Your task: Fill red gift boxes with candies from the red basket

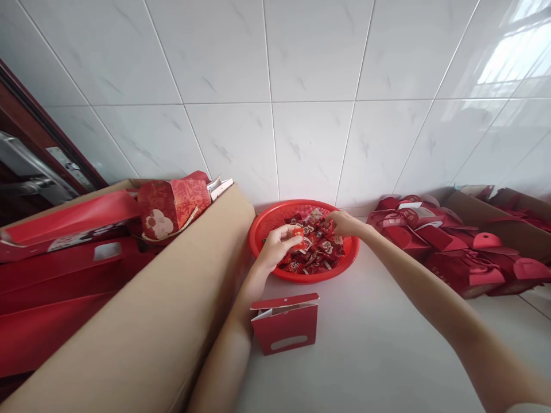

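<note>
A red plastic basket [305,279] full of wrapped candies [316,252] stands against the tiled wall. Over its left part, my left hand [278,246] pinches a small orange-red candy packet [297,233]. On the basket's right side, my right hand [342,223] reaches among the candies with its fingers bent down; the fingertips are partly hidden, so I cannot make out what they hold. In front of the basket a small red gift box [286,327] stands upright on the white surface [357,344], its top flap partly raised.
At the left, a large cardboard box [181,287] holds red boxes and a patterned red gift bag [172,209]. Several red gift boxes [443,241] are piled at the right, by another cardboard box [477,221]. White wall tiles [310,149] rise behind.
</note>
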The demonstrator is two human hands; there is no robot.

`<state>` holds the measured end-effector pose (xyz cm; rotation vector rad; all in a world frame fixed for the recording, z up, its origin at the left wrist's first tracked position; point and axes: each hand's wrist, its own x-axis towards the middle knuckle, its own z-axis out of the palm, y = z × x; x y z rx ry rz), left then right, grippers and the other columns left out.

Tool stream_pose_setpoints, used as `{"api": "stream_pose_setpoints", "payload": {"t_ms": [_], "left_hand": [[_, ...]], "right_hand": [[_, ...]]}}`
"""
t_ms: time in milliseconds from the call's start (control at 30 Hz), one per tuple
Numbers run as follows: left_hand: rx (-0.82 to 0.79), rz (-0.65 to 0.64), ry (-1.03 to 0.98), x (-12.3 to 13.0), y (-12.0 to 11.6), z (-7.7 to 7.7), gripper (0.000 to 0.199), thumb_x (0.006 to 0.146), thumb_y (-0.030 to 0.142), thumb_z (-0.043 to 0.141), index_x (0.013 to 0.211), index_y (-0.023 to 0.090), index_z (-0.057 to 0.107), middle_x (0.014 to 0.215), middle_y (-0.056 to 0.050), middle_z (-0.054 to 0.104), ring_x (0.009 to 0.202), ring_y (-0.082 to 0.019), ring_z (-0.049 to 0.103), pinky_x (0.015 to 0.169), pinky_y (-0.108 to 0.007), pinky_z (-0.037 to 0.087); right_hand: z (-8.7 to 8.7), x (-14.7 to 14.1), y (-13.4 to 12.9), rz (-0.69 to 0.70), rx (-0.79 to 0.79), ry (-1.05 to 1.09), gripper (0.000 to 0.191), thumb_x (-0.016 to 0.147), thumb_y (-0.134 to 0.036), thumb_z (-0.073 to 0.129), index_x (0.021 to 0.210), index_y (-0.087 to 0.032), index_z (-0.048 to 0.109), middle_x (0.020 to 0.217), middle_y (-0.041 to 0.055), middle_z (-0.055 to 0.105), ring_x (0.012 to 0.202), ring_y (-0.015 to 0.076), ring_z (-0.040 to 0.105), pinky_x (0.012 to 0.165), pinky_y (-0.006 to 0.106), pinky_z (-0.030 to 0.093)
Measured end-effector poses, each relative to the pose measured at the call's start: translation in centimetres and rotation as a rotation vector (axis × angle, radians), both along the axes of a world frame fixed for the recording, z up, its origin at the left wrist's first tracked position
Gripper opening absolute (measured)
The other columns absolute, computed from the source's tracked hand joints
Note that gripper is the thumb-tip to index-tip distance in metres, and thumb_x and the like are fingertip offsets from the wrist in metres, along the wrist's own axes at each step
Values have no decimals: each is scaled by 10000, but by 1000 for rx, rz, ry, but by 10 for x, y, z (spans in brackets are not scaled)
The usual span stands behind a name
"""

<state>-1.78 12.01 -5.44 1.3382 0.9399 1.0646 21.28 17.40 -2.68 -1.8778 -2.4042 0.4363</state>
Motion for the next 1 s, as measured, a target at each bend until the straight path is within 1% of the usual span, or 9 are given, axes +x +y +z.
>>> {"api": "stream_pose_setpoints", "payload": {"t_ms": [67, 133, 233, 300, 400, 567, 700, 833, 1000], "left_hand": [[10, 30, 17, 0, 1, -2, 417, 704, 315, 763, 1090, 178, 688, 1029, -62, 718, 835, -182, 676, 726, -286, 558], [26, 55, 30, 0, 3, -4, 462, 716, 311, 731, 1164, 212, 669, 1057, -50, 716, 851, -180, 677, 714, -271, 545], [61, 59, 48, 0, 4, -6, 378, 730, 334, 689, 1085, 207, 721, 1046, -51, 728, 927, -208, 670, 761, -285, 534], [76, 44, 62, -1, 5, -6, 290, 755, 369, 659, 958, 187, 759, 1029, -64, 740, 998, -238, 656, 828, -312, 524], [75, -33, 64, -3, 3, -6, 316, 801, 445, 621, 867, 174, 771, 958, -70, 751, 1017, -260, 647, 872, -346, 511], [174, -194, 168, -5, -1, -5, 358, 805, 500, 704, 890, 157, 766, 915, -66, 743, 975, -271, 655, 895, -364, 505], [209, -156, 193, -5, -1, -6, 409, 812, 552, 694, 870, 153, 765, 848, -67, 730, 911, -267, 654, 829, -358, 522], [211, -143, 204, -5, 0, -6, 407, 816, 554, 689, 819, 152, 755, 765, -37, 696, 817, -230, 645, 764, -330, 523], [209, -102, 230, -4, -2, -5, 417, 805, 559, 695, 766, 146, 736, 721, -19, 670, 760, -209, 632, 712, -304, 513]], "right_hand": [[9, 2, -7, 72, 17, 217, 376, 704, -9, 575, 1023, -170, 691, 904, 54, 697, 860, 204, 650, 720, 270, 516], [17, 1, -16, 179, 40, 549, 343, 723, -68, 583, 1037, -159, 687, 919, 59, 702, 876, 194, 650, 736, 278, 535], [23, -7, -31, 295, 89, 884, 252, 722, -184, 644, 965, -157, 704, 920, 67, 703, 886, 200, 642, 769, 323, 545], [24, -15, -40, 306, 124, 955, 222, 716, -231, 678, 925, -162, 708, 914, 66, 706, 849, 193, 637, 768, 339, 541], [18, -29, -48, 246, 175, 1043, 202, 722, -256, 690, 904, -171, 705, 924, 69, 712, 801, 186, 631, 730, 336, 535], [1, -42, -45, 133, 199, 1238, 227, 712, -307, 734, 901, -187, 695, 958, 64, 715, 841, 197, 655, 719, 321, 531], [-9, -44, -43, 113, 119, 1314, 324, 718, -384, 781, 960, -188, 692, 947, 57, 709, 848, 192, 659, 707, 301, 527], [-16, -46, -47, 158, -30, 1281, 326, 753, -482, 770, 827, -175, 692, 816, 28, 671, 729, 155, 625, 660, 275, 500], [-22, -47, -49, 158, 24, 1301, 371, 768, -518, 764, 715, -172, 642, 700, 3, 617, 664, 140, 580, 634, 271, 473]]}}
